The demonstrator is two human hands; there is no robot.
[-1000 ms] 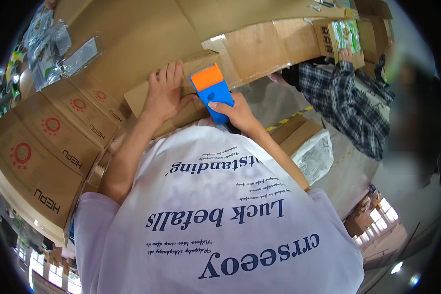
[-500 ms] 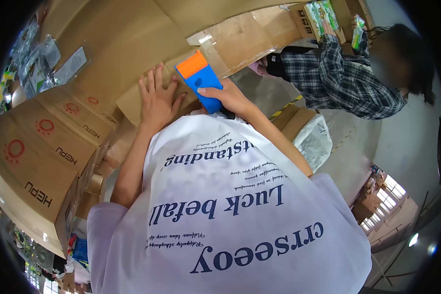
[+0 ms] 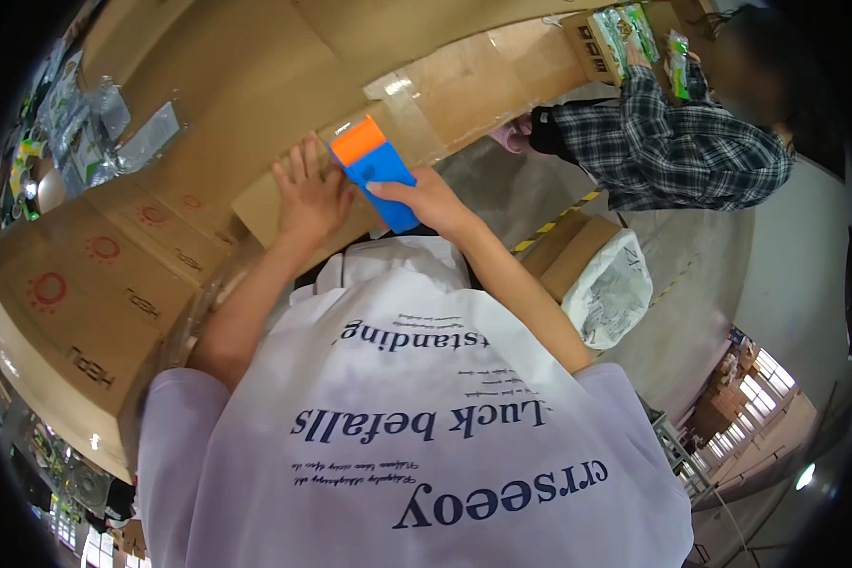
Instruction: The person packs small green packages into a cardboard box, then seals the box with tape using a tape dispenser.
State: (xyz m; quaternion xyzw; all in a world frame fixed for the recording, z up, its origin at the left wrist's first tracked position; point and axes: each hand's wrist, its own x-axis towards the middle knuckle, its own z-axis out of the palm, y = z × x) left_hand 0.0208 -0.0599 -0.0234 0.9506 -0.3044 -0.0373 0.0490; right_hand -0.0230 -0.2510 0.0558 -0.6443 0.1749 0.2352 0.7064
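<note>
Blue-and-orange tool (image 3: 381, 168) sits in the right hand (image 3: 433, 202), fingers closed around its blue body with the thumb across the upper face, its orange end pointing away over a cardboard box (image 3: 258, 206). Just left of it, the left hand (image 3: 312, 197) lies on that box with fingers spread, gripping nothing. Farther out, printed cartons (image 3: 114, 284) stand to the left and a person in a plaid shirt (image 3: 677, 156) is at upper right.

Left fingers (image 3: 310, 161) apart, right fingers (image 3: 395, 192) curled
</note>
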